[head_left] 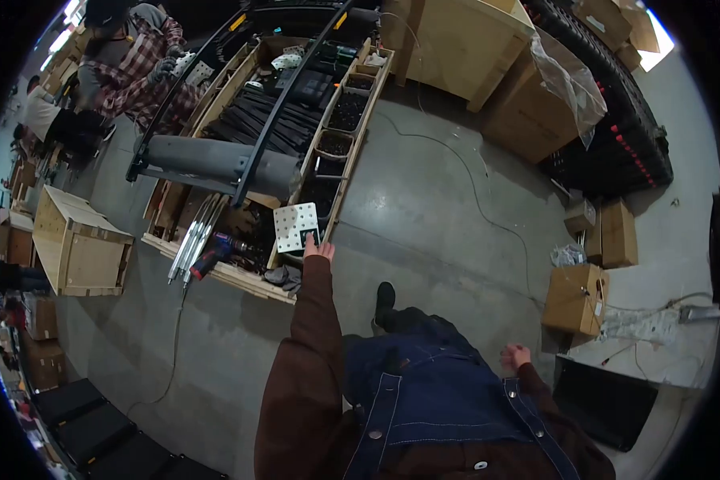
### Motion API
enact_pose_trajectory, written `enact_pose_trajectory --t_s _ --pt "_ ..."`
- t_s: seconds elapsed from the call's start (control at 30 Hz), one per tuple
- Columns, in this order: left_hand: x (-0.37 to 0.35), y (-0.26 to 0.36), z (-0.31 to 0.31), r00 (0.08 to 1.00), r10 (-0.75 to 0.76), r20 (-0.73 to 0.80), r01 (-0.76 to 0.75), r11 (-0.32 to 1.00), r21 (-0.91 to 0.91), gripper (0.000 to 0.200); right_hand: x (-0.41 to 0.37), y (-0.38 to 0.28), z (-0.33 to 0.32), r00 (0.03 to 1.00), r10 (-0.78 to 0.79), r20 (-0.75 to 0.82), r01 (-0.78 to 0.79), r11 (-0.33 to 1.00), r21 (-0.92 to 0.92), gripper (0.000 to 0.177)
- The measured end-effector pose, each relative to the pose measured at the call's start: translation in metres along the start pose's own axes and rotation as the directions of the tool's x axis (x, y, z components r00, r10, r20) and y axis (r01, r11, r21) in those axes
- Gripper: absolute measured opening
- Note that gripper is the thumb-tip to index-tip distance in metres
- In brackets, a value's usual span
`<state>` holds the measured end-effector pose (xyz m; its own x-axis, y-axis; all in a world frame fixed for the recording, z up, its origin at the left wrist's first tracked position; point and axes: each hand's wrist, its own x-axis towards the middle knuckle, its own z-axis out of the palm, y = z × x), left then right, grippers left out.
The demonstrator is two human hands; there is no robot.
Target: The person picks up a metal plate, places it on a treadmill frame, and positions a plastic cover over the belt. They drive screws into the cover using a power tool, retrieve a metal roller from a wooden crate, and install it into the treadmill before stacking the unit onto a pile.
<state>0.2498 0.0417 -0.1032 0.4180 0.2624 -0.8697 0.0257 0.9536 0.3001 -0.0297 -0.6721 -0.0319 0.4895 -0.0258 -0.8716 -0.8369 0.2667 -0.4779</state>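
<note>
My left hand (319, 250) reaches to the lower right corner of a white perforated plate (297, 224), beside a small black piece (309, 238). Its fingers are apart, and the fingertips touch or nearly touch the black piece. The plate lies over the near end of a row of small-parts bins (335, 144). Away from the bench, my right hand (517, 356) hangs at my right side, loosely curled with nothing visible in it. Left of the plate are a red and black power drill (211, 258) and silver metal bars (196, 238). A grey cloth (284, 277) lies near the front edge.
A large grey tube (208, 160) and black curved rails (276, 112) cross the wooden workbench (244, 283). Across it stands a person in a plaid shirt (140, 72). A wooden crate (88, 248) is at left; cardboard boxes (574, 300) and floor cables (476, 184) are at right.
</note>
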Motion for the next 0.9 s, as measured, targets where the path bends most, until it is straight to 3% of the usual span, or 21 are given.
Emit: enact_pose_trajectory --t_s 0.03,0.1,0.17,0.23,0.37,0.43,0.5,0.57,0.63,0.7,0.73,0.77,0.8,0.9 --pt "0.012 0.0 -0.003 0.998 -0.024 -0.06 0.022 0.999 -0.029 0.083 -0.004 -0.083 0.079 0.974 -0.083 -0.213 0.037 0.977 -0.208 0.019" --pt "0.018 0.001 -0.011 0.996 -0.07 -0.059 0.067 0.996 -0.06 0.066 0.02 -0.196 0.172 0.955 -0.19 -0.227 0.09 0.917 -0.389 0.024" --pt "0.016 -0.01 -0.028 1.0 -0.011 -0.015 0.011 1.0 -0.011 0.056 0.063 -0.275 0.229 0.965 -0.259 -0.049 0.207 0.858 -0.47 0.029" --pt "0.021 -0.011 -0.039 0.99 -0.084 -0.113 0.078 0.995 -0.056 0.046 0.111 -0.334 0.289 0.957 -0.285 0.055 0.273 0.818 -0.506 0.029" --pt "-0.016 -0.015 -0.016 0.912 0.11 -0.395 -0.132 0.991 -0.027 0.033 0.184 -0.405 0.419 0.923 -0.234 0.305 0.373 0.739 -0.562 0.03" --pt "-0.038 -0.009 0.011 0.792 0.285 -0.541 -0.166 0.952 0.257 0.028 0.213 -0.421 0.474 0.877 -0.22 0.427 0.461 0.635 -0.62 0.029" --pt "-0.022 -0.02 -0.007 0.692 0.443 -0.571 -0.347 0.897 0.275 0.029 0.218 -0.442 0.521 0.794 -0.222 0.565 0.595 0.473 -0.65 0.027" --pt "-0.039 -0.024 0.005 0.51 0.57 -0.644 -0.539 0.796 0.276 0.038 0.22 -0.46 0.551 0.775 -0.144 0.615 0.597 0.487 -0.638 0.027" --pt "-0.061 -0.021 0.018 0.54 0.499 -0.678 -0.523 0.83 0.194 0.035 0.223 -0.477 0.574 0.768 -0.065 0.637 0.586 0.471 -0.659 0.026" --pt "-0.08 -0.02 0.034 0.654 0.311 -0.689 -0.495 0.865 -0.08 0.034 0.236 -0.505 0.599 0.758 0.042 0.651 0.572 0.436 -0.695 0.026" --pt "-0.097 -0.02 0.043 0.729 0.405 -0.552 -0.52 0.852 -0.061 0.032 0.244 -0.515 0.609 0.722 0.06 0.69 0.614 0.405 -0.678 0.026" --pt "-0.107 -0.027 0.055 0.689 0.321 -0.65 -0.507 0.854 -0.115 0.032 0.251 -0.515 0.614 0.684 0.104 0.722 0.643 0.381 -0.664 0.025" --pt "-0.113 -0.034 0.059 0.75 0.326 -0.576 -0.517 0.831 -0.203 0.027 0.246 -0.524 0.629 0.696 0.119 0.708 0.65 0.315 -0.692 0.025" --pt "-0.155 -0.053 0.131 0.788 0.379 -0.484 -0.505 0.849 -0.157 0.022 0.208 -0.546 0.682 0.512 0.248 0.822 0.748 0.342 -0.569 0.024"
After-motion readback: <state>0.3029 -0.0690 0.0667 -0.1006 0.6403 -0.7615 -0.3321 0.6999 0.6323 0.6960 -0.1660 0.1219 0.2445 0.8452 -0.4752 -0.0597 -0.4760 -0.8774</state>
